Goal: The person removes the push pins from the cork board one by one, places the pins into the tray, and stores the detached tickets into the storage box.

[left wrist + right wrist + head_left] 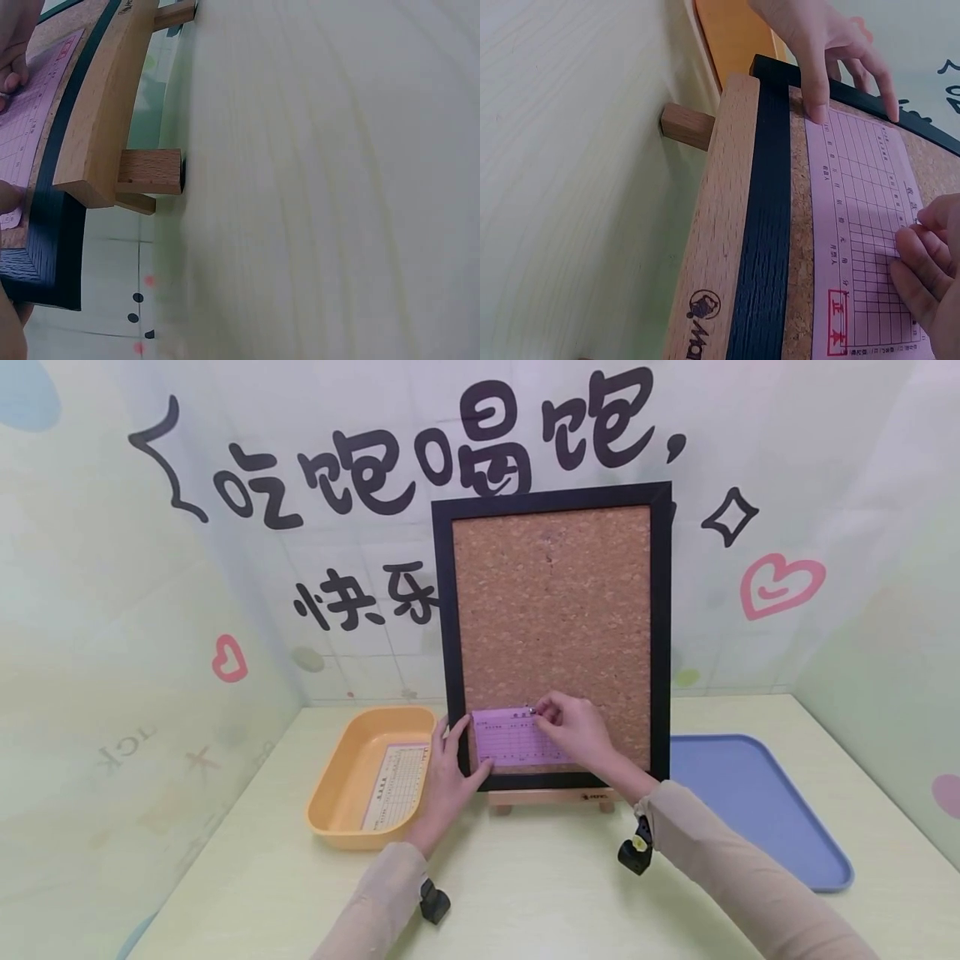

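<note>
A black-framed cork board (555,610) stands upright on a small wooden easel (716,225). Against its lower left lies a purple printed form (498,742). My left hand (447,768) grips the board's lower left side, its thumb on the form's bottom corner and its index finger near the top corner; some fingers go behind the frame. At the form's upper edge my right hand (576,727) pinches a small push pin (532,711), mostly hidden by the fingertips. In the right wrist view the form (862,225) lies flat on the cork.
An orange tray (337,777) at the left holds another printed form (395,785). To the right, partly behind the board and right arm, lies a blue tray (750,802). The pale table (540,893) meets a printed backdrop (360,668) behind.
</note>
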`<state>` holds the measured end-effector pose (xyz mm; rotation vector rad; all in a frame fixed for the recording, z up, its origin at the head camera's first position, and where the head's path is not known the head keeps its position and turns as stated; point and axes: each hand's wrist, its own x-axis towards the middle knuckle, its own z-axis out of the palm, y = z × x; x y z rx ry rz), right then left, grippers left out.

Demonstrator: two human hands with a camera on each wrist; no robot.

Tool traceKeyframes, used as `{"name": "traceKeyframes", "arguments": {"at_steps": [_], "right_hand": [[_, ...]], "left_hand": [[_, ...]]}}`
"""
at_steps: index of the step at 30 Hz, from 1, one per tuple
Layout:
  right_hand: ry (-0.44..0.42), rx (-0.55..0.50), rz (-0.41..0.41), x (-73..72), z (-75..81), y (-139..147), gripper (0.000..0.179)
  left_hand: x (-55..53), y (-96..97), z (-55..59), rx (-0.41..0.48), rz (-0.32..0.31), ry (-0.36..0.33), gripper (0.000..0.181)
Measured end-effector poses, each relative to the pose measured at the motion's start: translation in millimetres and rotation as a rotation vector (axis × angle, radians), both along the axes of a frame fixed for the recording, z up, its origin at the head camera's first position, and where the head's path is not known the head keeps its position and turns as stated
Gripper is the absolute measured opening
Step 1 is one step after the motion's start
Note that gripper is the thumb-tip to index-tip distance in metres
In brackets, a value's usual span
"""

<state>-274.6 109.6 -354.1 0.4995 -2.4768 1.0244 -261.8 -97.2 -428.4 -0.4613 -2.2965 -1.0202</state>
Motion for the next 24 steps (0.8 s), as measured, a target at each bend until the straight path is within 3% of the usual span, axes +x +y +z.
{"name": "traceKeyframes", "arguments": {"at_steps": [16,24], "right_hand": [[0.241,0.012,-0.069,-1.6,-12.2,-8.9,0.004],[0.242,0.006,-0.101,0.2,-14.5,-13.6,0.004]], "left_hand": [[-0.4,-0.1,-0.5,0.029,-0.021,0.031,0.079],[0.9,0.0,0.5,0.043,-0.029,0.020,0.080]]}}
